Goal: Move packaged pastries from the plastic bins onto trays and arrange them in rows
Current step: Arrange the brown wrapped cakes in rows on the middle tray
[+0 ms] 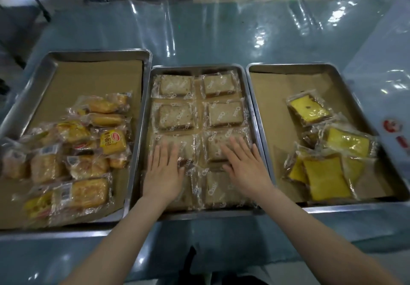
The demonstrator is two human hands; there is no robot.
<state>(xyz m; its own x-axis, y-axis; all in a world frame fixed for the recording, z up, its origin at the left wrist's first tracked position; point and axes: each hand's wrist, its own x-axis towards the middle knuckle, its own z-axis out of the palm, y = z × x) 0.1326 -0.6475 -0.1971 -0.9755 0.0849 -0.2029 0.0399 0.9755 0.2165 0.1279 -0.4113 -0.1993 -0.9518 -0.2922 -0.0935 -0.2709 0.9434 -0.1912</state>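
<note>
Head view is showing both hands lying flat inside the middle tray [197, 67]. The left hand [165, 174] is resting with its fingers [165, 151] straight and spread on one bread pack [188, 143]. The right hand [248, 171] is doing the same on the next pack [214, 146], just to the right. Neither hand is gripping anything; the fingers are only pressing on the plastic.

Past the fingertips, the far packs [175, 85] are sitting in two tidy rows of two. Back toward the wrists, the near packs [218, 190] are lying less neatly, and their edges are overlapping between the two hands.

What could go wrong? The plastic is looking shiny and slippery. If the fingers are pushing too fast, a pack could slide up over the one beside it and spoil the row. Pressing too hard could squash the soft bread.

Each bread pack is lying flat, face up. Its long side seems to be running left to right across the fingers, with the crinkly sealed ends pointing at the tray's side walls.

Left of the left fingers, the left tray [99, 53] is holding a loose pile of buns [73, 151]. Right of the right fingers, the right tray [288, 65] is holding a heap of yellow cakes [326, 174].
</note>
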